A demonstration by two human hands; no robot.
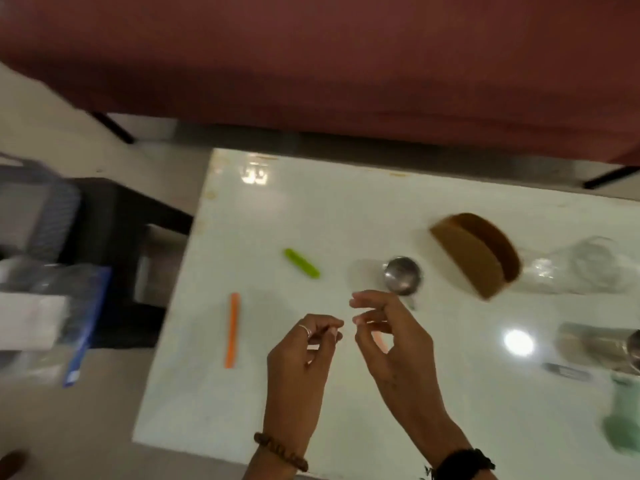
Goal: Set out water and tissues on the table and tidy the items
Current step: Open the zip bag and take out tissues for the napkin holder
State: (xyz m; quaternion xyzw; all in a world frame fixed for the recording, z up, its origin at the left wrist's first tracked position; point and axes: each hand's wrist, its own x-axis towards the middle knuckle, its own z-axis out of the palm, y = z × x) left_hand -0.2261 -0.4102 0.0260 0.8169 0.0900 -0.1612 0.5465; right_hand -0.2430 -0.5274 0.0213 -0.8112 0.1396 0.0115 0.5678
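Note:
My left hand point(301, 358), with a ring on one finger, hovers over the near middle of the white table point(311, 209), its fingers curled in and the tips pinched together with nothing visible in them. Just to its right, my right hand point(391, 344) has thumb and fingers bent into a loop. A pale pink strip point(380, 341) shows through that loop; whether it is held or lies on the table is unclear. An empty brown tissue holder point(478, 252) stands at the back right. A steel cup point(402, 274) sits just beyond my right hand.
A green stick point(301, 263) and an orange stick point(232, 330) lie on the table's left half. Clear plastic point(588, 268), a steel tumbler point(602, 344) and a green item point(623, 420) crowd the right edge. A dark stand at the left carries white tissues point(27, 320) in a bag.

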